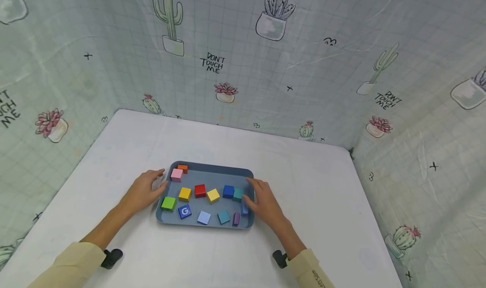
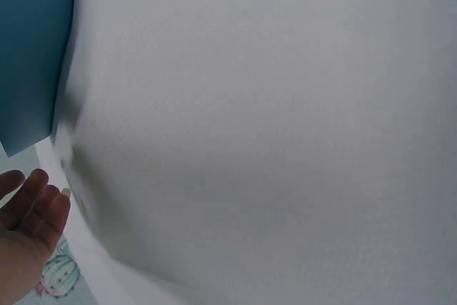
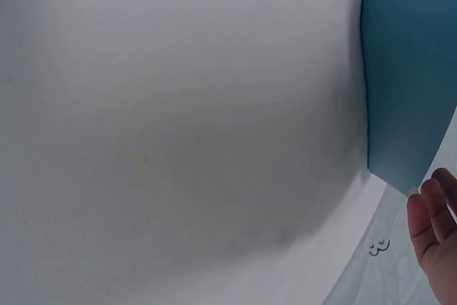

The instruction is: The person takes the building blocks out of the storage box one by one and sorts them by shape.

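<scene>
A shallow blue-grey tray [image 1: 212, 168] lies on the white table with several small coloured blocks in it. Beside its left end is my left hand [image 1: 143, 191], fingers loosely bent and thumb toward the rim, with nothing in its grasp. My right hand [image 1: 263, 198] reaches over the right end, its fingertips above the rim and near a blue block [image 1: 244, 208] that it partly hides. Among the blocks are a green block [image 1: 168, 203], a pink block [image 1: 176, 175], a red block [image 1: 200, 190] and a blue block marked G [image 1: 184, 211]. Each wrist view shows relaxed fingers near the tray's outer wall [image 3: 407, 69].
The white table [image 1: 303, 178] extends around the tray on all sides. Behind it and at both sides hangs a curtain [image 1: 243, 68] printed with cacti. A dark wrist device [image 1: 112, 258] sits at the left sleeve, and another wrist device [image 1: 279, 259] at the right.
</scene>
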`<move>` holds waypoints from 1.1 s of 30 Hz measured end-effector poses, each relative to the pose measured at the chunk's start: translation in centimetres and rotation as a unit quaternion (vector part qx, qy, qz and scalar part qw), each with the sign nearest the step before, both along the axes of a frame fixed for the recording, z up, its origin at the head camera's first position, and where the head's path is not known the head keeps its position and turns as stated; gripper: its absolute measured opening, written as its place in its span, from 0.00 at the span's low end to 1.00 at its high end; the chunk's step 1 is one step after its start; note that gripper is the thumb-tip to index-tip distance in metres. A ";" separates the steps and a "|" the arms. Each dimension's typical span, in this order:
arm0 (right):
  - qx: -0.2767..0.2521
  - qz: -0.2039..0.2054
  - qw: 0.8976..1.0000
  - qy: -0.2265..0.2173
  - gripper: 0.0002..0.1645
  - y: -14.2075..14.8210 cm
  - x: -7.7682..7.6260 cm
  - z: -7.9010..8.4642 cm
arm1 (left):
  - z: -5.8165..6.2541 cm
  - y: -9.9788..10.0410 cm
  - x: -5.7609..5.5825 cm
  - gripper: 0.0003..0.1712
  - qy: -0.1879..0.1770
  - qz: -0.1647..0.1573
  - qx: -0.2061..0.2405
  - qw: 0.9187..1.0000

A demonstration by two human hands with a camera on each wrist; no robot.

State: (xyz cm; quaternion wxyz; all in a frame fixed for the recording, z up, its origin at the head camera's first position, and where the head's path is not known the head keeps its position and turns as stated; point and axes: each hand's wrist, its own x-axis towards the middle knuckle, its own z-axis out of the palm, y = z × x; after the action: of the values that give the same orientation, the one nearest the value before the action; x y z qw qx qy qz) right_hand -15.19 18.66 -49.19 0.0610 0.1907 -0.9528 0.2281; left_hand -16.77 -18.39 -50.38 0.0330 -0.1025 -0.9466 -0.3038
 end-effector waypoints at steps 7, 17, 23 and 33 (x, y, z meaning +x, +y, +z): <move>0.007 0.006 1.000 0.002 0.35 -0.4 -0.1 -0.1 | 0.2 0.3 0.1 0.31 -0.033 0.005 0.031 0.999; 0.022 0.001 1.000 -0.011 0.35 -0.6 0.1 0.3 | 1.0 0.4 0.1 0.31 -0.145 0.001 0.086 0.986; 0.029 0.004 0.999 -0.026 0.35 -0.5 0.4 0.1 | 1.4 0.4 0.2 0.32 -0.192 -0.010 0.113 0.975; 0.029 0.012 0.999 -0.017 0.35 -0.6 0.4 -0.2 | 1.5 0.6 0.4 0.35 -0.219 -0.002 0.158 0.963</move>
State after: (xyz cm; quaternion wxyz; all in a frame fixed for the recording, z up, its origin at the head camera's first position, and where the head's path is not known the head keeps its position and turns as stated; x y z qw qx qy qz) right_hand -14.75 18.05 -49.40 0.0366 0.1995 -0.9577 0.2041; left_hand -16.33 -17.78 -48.84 -0.1603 -0.0287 -0.8705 -0.4645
